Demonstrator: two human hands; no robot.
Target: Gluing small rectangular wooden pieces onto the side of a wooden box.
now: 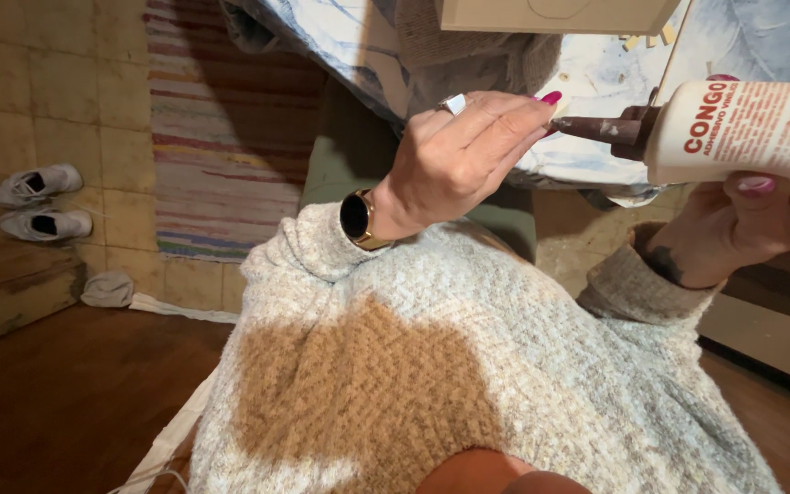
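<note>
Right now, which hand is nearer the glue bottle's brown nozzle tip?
Left. The left hand has its fingertips right at the nozzle tip. The right hand grips the white glue bottle from below, back along its body.

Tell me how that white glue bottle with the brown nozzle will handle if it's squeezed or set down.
The glue bottle, held sideways in the right hand, looks like soft plastic, so it probably gives under a squeeze. Its round body would likely roll if laid flat. The crusted nozzle, touched by the left hand, may be clogged.
</note>
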